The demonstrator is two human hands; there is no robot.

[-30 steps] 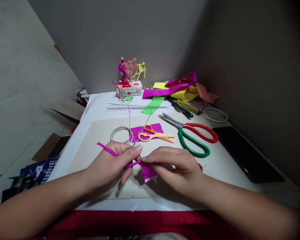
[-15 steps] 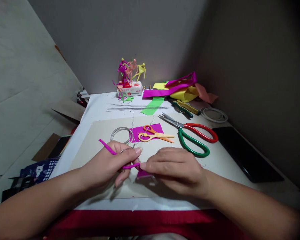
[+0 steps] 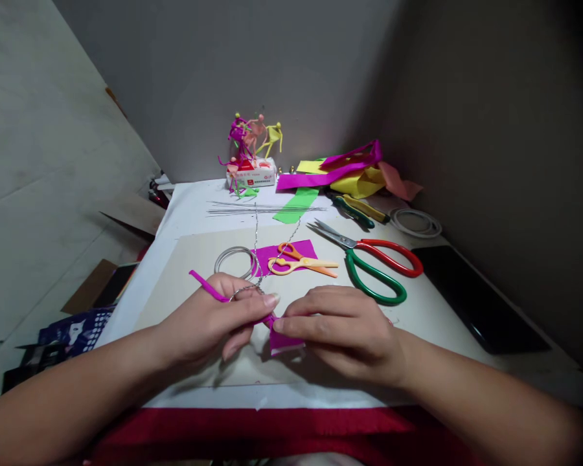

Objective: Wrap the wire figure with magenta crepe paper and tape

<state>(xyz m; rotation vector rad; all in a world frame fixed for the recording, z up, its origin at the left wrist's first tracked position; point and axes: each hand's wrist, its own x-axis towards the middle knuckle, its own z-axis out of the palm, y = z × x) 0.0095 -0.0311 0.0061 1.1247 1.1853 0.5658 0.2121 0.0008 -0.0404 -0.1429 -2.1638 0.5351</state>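
Between the thumb and fingers of my left hand (image 3: 223,317) is a twisted wire figure (image 3: 257,243), two bare silvery ends pointing away from me. One limb of it, wrapped in magenta paper (image 3: 205,285), sticks out to the left past my fingers. My right hand (image 3: 344,330) pinches a magenta paper strip (image 3: 284,343) against the wire, close to my left thumb tip. The strip's lower end hangs down below the fingers. Beyond the hands lie orange-and-yellow scissors (image 3: 306,264) on a magenta paper piece (image 3: 307,248). A coil of wire (image 3: 217,260) lies beside them.
Large scissors (image 3: 352,244) with red and green handles lie right, near a black phone (image 3: 476,298). Behind are pliers (image 3: 354,210), a white coil (image 3: 415,223), paper strips (image 3: 330,178) and straight wires (image 3: 233,209). Small paper-wrapped figures (image 3: 255,133) stand around a box (image 3: 252,176).
The left thumb has shifted slightly right, over the magenta wrap beside the right fingertips. More of the strip's lower end shows below the right fingers. The wire ends have tilted slightly.
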